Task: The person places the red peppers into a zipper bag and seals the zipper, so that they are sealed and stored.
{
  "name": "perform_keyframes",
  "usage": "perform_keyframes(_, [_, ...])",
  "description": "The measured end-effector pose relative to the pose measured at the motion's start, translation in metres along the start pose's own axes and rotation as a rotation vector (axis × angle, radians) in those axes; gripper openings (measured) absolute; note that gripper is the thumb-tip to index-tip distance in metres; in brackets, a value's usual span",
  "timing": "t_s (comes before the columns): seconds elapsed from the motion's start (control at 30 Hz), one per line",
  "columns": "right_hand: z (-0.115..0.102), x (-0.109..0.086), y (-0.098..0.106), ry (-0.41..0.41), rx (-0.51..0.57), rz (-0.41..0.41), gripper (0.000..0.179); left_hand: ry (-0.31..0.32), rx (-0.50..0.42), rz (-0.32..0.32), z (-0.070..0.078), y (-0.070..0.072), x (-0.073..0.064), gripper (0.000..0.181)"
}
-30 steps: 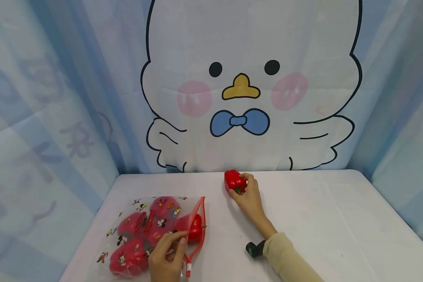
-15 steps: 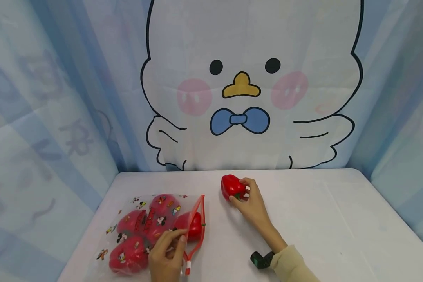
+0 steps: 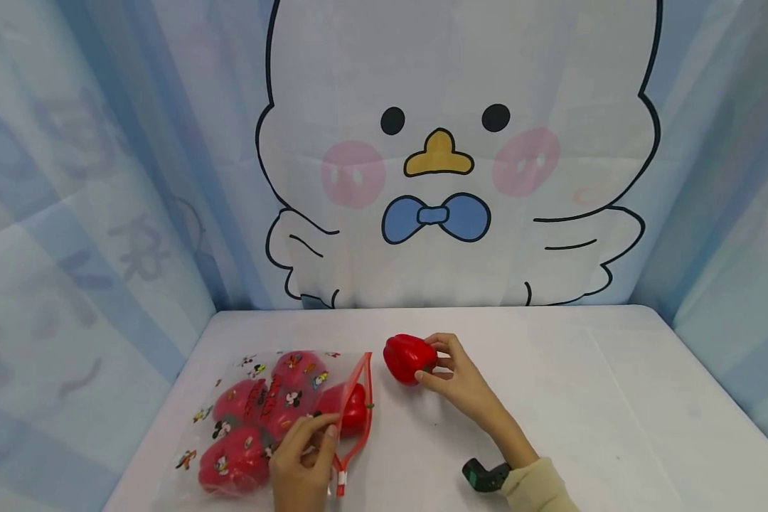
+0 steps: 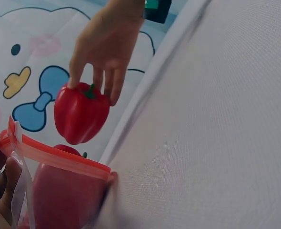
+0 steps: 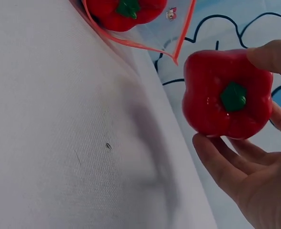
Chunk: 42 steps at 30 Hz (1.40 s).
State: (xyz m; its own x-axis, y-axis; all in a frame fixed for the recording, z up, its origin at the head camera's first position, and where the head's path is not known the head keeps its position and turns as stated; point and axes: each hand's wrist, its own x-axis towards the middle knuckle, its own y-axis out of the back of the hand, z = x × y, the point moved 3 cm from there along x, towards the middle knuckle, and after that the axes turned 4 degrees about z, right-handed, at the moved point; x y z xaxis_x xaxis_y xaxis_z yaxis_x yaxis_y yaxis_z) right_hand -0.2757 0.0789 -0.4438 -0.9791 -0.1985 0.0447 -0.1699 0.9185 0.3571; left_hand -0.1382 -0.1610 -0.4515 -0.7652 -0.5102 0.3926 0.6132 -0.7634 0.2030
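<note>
My right hand (image 3: 464, 387) grips a red bell pepper (image 3: 408, 359) near its green-stem end, thumb on one side and fingers on the other. In the right wrist view that bell pepper (image 5: 228, 95) is held up over the table, stem toward the camera. A clear zip bag (image 3: 224, 377) with cartoon prints lies at the left, several red bell peppers inside. My left hand (image 3: 304, 462) pinches the bag's red zip edge, which stands parted. One bell pepper (image 3: 353, 411) lies just inside this mouth, its stem poking out. The held pepper is right of the mouth, apart from it.
A white table (image 3: 601, 398) spreads under everything. Blue-and-white curtain (image 3: 435, 270) with a cartoon chick rises behind its far edge and along both sides. A black wrist camera (image 3: 484, 475) sticks out from the right wrist.
My right hand has brought the bell pepper from the table's far edge nearer and leftward, toward the bag's mouth. My left hand and the bag have stayed put.
</note>
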Motion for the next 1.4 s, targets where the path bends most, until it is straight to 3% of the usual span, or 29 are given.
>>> perform_keyframes(0.63, [0.002,-0.008,0.005,0.028,0.026,-0.278,0.061,0.057,0.013,-0.010,0.004,0.000,0.000,0.027])
perform_keyframes(1.0, [-0.006,-0.016,-0.003,0.040,0.123,-0.503,0.056,0.001,-0.008,-0.010,0.003,0.000,0.000,0.032])
perform_keyframes(1.4, [-0.011,-0.022,-0.003,0.046,0.171,-0.578,0.058,-0.037,0.009,-0.001,0.002,0.001,0.000,0.031])
